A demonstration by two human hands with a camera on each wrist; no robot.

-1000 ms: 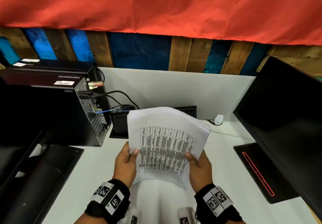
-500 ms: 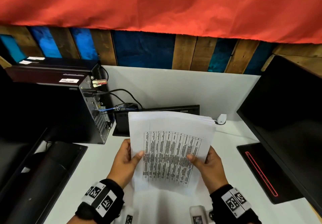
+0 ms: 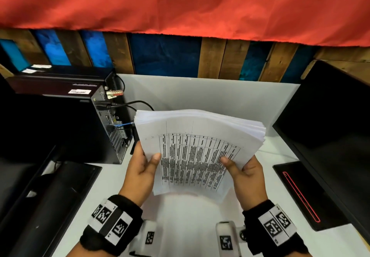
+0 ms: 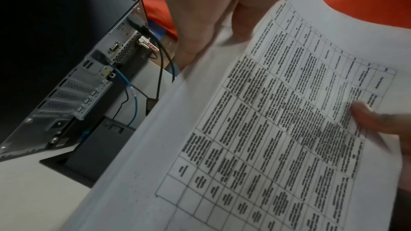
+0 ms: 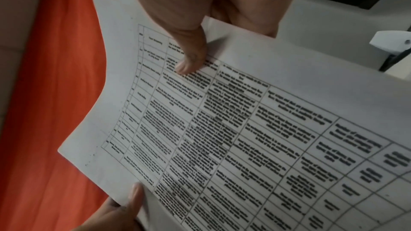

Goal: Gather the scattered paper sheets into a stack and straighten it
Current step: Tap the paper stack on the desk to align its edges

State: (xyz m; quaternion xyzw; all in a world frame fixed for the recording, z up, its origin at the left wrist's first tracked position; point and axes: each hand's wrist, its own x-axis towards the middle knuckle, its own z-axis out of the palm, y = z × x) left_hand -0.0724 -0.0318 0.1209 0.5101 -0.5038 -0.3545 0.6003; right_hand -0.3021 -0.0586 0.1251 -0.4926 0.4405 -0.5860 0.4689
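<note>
Head view: left hand [image 3: 143,173] and right hand [image 3: 245,173] each grasp a side of the stack [image 3: 198,148], thumbs on top, held above the desk [image 3: 200,222]; its upper edges look fanned.

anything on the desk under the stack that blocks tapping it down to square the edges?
Nothing visible. Both hands, left hand and right hand, hold the paper stack above bare white desk. The computer tower and monitor base sit off to the sides.
</note>
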